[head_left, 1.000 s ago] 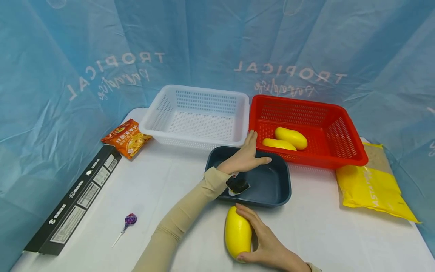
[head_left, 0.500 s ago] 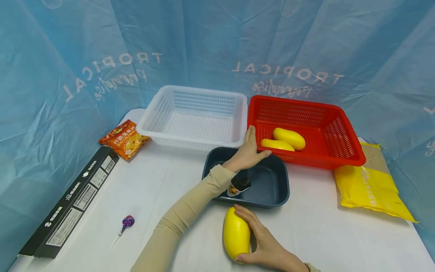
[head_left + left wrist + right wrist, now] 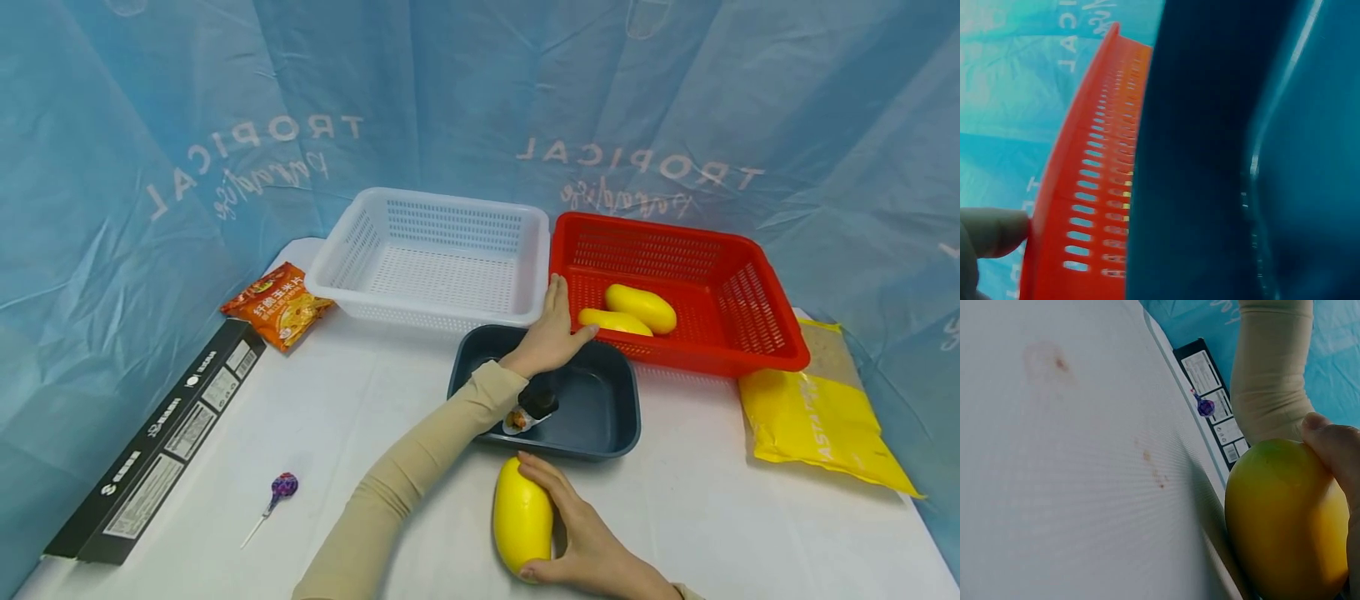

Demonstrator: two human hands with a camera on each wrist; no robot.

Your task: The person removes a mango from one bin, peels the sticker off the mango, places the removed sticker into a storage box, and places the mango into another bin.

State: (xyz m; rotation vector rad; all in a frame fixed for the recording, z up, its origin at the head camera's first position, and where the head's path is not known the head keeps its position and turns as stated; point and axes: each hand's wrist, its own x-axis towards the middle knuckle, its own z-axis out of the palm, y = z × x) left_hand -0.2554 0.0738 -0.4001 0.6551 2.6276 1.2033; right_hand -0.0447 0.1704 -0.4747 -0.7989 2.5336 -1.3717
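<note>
My right hand (image 3: 581, 533) grips a yellow mango (image 3: 522, 518) from its right side, thumb at the near end and fingers at the far end. In the right wrist view the mango (image 3: 1285, 519) shows a greenish top. My left hand (image 3: 551, 333) reaches over a dark blue tray (image 3: 592, 400), fingers straight, at the corner where the red basket (image 3: 738, 358) and the white basket (image 3: 427, 308) meet. A fingertip (image 3: 1004, 231) appears against the red basket's rim in the left wrist view. Two more mangoes (image 3: 641, 307) lie in the red basket.
A black item (image 3: 538, 403) lies in the tray, partly hidden by the left sleeve. To the left are a lollipop (image 3: 277, 497), a long black box (image 3: 161, 442) and an orange snack bag (image 3: 281, 307). A yellow bag (image 3: 821, 417) lies at right.
My left hand has shifted slightly forward at the basket corner. The right hand and its mango have stayed in place. The camera view has swayed a little.
</note>
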